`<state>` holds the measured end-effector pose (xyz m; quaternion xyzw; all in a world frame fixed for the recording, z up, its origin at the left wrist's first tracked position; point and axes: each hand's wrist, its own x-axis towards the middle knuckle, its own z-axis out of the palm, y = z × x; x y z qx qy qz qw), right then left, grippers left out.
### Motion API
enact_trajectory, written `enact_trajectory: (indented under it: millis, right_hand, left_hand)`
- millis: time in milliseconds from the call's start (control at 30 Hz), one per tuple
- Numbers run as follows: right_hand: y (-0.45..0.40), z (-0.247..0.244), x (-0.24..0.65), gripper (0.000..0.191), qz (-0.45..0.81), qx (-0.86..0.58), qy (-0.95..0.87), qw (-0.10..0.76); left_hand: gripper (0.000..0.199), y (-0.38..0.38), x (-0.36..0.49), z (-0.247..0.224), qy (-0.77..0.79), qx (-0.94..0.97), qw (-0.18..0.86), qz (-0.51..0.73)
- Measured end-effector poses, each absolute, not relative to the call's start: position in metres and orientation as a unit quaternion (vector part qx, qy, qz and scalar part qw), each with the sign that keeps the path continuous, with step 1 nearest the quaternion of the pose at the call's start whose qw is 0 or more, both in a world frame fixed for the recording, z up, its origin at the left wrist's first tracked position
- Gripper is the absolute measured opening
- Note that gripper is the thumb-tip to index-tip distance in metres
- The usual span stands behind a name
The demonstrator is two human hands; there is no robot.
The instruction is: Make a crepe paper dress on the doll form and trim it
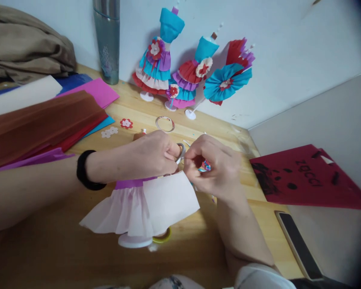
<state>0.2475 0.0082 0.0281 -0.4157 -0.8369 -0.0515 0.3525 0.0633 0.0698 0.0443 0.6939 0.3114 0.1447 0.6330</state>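
My left hand (161,154) is closed above a small paper dress, its fingertips against a grey ring (183,151) that may be a tape roll. Close on its right, my right hand (213,166) makes a pinch; what lies between the fingertips is too small to make out. Below both hands stands the dress, with a purple band (129,183) and a gathered white skirt (117,212) on a round white base (135,241). A flat white crepe paper strip (171,202) spreads over the skirt's right side, its upper edge just under my fingers. The dress's top is hidden.
Several finished paper dresses (206,50) stand along the wall beside a bottle (106,44). Coloured paper sheets (42,120) lie left, near paper flowers (126,123). A tape roll (165,124), a yellow ring (162,237), a red bag (307,178) and a phone (299,245) surround the work.
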Motion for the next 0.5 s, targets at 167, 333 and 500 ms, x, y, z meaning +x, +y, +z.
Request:
enact_trajectory:
  millis: [167, 333, 500]
  right_hand:
    - [0.024, 0.024, 0.272, 0.014, 0.077, -0.503, -0.731, 0.454]
    - [0.050, 0.015, 0.305, 0.007, 0.142, -0.648, -0.596, 0.452]
    - [0.065, 0.004, 0.321, 0.005, 0.164, -0.757, -0.536, 0.336]
  left_hand:
    - [0.034, 0.075, 0.061, 0.039, 0.239, 0.760, 0.597, 0.093]
    - [0.016, 0.089, 0.058, 0.034, 0.148, 0.784, 0.601, 0.046]
    - [0.013, 0.103, 0.054, 0.036, 0.110, 0.778, 0.616, 0.043]
